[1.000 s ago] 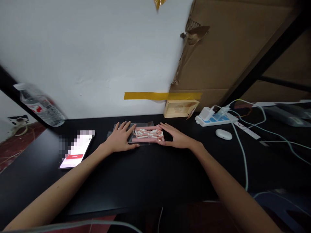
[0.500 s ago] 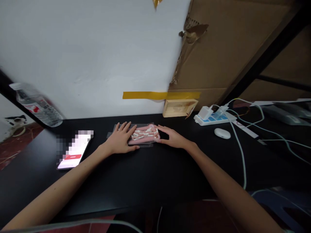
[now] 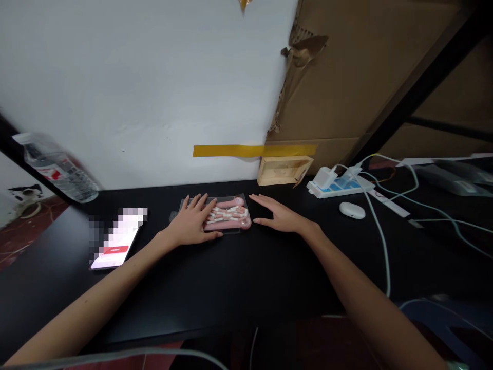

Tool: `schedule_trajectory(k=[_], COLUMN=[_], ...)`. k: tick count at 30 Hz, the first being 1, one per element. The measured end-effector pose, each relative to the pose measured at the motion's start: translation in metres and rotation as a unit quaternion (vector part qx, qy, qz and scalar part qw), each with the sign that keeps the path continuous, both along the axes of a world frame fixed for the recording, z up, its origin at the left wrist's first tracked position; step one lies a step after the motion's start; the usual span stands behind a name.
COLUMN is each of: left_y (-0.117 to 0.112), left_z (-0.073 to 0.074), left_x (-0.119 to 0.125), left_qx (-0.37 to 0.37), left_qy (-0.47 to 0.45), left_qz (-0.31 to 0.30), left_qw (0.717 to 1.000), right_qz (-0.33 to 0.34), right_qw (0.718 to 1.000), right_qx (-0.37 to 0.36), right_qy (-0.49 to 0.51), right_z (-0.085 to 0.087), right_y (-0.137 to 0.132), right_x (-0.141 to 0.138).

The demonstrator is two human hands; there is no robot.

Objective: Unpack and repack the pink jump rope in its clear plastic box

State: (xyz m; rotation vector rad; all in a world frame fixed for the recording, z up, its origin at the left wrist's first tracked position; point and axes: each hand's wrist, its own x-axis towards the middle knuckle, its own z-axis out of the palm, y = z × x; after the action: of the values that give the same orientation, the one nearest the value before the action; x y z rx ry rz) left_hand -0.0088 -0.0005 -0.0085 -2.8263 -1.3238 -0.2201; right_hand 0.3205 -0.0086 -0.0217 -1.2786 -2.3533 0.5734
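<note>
– Right hand (image 3: 280, 220) has come off the clear packet (image 3: 231, 216) since half a second back. It was on the right end, now just beside it, with a sliver of desk (image 3: 239, 288) between. Pink pieces inside look bunched more to the left.
– Left hand (image 3: 194, 223)?
– Unmoved. Flat, fingers spread, lying on the packet's left half. Right hand also open, palm down, fingers loosely apart, holding nothing.
– Surface?
– Black matt desk, set against a white wall (image 3: 134, 92) with a yellow tape strip (image 3: 254, 150). Packet lies near the back edge, about centre.
– Edges, open room?
– Left: lit phone (image 3: 115, 241), well apart from the left hand; water bottle (image 3: 57, 167) far left by the wall. Right: wooden box (image 3: 283, 170) against the wall, power strip (image 3: 339, 185), small white case (image 3: 352, 209), cables (image 3: 381, 241) running toward the front edge. Cardboard (image 3: 346, 77) stands behind that side. Wide bare stretch of desk between the hands and the near edge.
</note>
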Motion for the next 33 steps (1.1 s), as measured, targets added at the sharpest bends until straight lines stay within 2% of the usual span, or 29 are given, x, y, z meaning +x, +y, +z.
schedule_trajectory(k=[7,17,26,33], left_y=[-0.003,-0.005,-0.007,-0.015], left_z=[0.001,0.001,-0.001,-0.005], left_x=[0.001,0.003,0.005,0.013], left_qx=[0.006,0.005,0.004,0.019], left_qy=[0.007,0.010,-0.008,-0.006], left_qz=[-0.040,-0.032,-0.026,-0.013], left_qw=[0.999,0.999,1.000,1.000], right_qz=[0.018,-0.003,0.010,-0.017], right_qw=[0.999,1.000,1.000,0.999], right_qx=[-0.002,-0.018,-0.001,0.003], right_qy=[-0.026,-0.018,-0.022,-0.039], right_z=[-0.006,0.000,-0.010,-0.020], right_y=[0.002,0.001,-0.002,0.000], right_x=[-0.006,0.004,-0.019,-0.038])
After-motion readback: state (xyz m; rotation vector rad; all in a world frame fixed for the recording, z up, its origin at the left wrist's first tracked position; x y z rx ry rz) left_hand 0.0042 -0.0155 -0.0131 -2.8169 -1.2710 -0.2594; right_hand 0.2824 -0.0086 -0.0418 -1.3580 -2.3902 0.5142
